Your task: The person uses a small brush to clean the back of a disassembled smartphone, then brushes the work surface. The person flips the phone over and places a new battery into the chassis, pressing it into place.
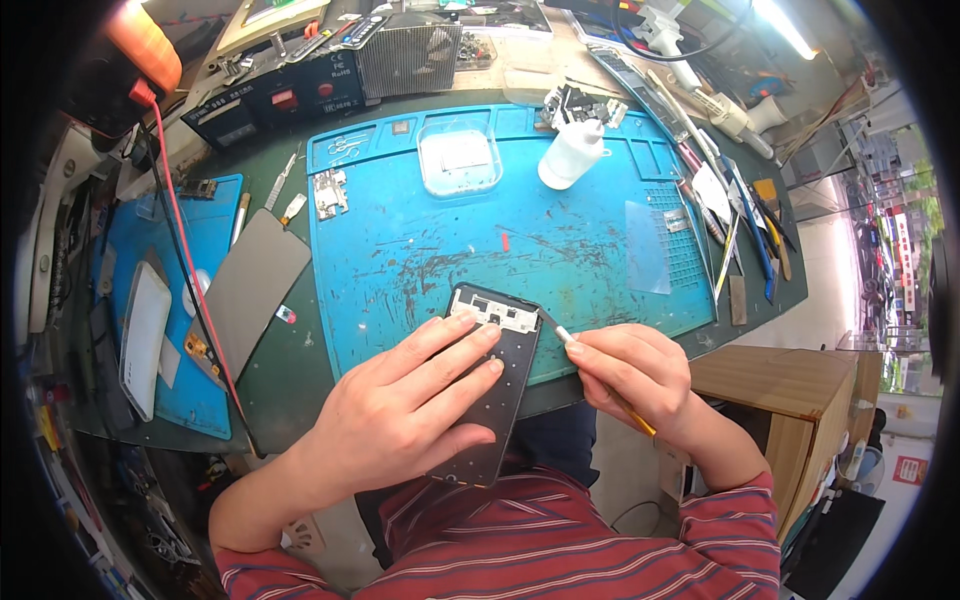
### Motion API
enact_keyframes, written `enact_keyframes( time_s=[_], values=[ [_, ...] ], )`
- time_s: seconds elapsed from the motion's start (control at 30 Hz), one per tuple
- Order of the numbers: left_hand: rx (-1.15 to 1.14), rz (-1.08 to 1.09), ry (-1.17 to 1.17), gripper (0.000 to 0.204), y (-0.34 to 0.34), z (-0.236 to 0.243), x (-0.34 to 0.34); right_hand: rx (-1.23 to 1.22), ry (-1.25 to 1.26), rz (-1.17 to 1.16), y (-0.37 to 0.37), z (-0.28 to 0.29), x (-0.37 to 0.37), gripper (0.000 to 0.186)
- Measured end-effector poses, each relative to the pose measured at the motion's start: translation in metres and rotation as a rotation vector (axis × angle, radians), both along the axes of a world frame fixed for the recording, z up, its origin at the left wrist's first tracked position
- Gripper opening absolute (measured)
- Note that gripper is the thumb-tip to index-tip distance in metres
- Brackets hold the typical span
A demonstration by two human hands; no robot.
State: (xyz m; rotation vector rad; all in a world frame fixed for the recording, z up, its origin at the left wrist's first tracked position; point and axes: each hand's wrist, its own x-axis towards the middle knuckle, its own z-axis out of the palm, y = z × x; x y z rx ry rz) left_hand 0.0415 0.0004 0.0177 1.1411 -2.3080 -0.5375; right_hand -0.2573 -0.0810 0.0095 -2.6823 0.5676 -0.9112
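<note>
Bracing seems to be the left hand's (pixel 405 400) job: its fingers are spread over a dark phone body (pixel 512 390), tips on the pale plate (pixel 518 318) at its far end, thumb lying across the nearer part, probably so it doesn't slide around. The phone slants over the near edge of the blue mat (pixel 420 250), near end hanging toward the lap, which I'd guess gives that hand an easier reach. The right hand (pixel 640 375) pinches a slim tool (pixel 564 335) like a pencil, tip at the phone's far right corner; can't tell if it's actually touching. Low angle, so I'd say it's held that way for fine control along the rim. Container-wise, a clear tray (pixel 428 180) sits on the far part of the mat with a flat whitish piece (pixel 462 152) inside. Right of it a white squeeze bottle (pixel 568 160) leans a bit in view, contents anyone's guess. Farther back on the tabletop, a little clear box (pixel 475 50) holds small bits too tiny to make out.
</note>
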Motion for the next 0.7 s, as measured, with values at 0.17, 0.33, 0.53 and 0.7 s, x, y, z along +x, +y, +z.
enact_keyframes(
  time_s=[0.17,0.33,0.53,0.7],
  values=[
    [-0.029,0.009,-0.006,0.059,0.000,0.001,-0.001,0.057,-0.066,-0.007,-0.003,0.001,0.000,0.040],
    [-0.042,0.011,0.000,0.057,0.001,-0.001,-0.002,0.026,-0.110,-0.007,-0.002,-0.004,-0.001,0.040],
    [-0.020,0.010,-0.002,0.059,0.002,0.000,-0.001,0.037,-0.070,-0.024,-0.001,0.002,0.001,0.039],
    [-0.007,0.007,0.001,0.060,0.002,-0.001,-0.001,0.089,-0.036,-0.036,-0.002,0.009,0.002,0.039]
  ],
)
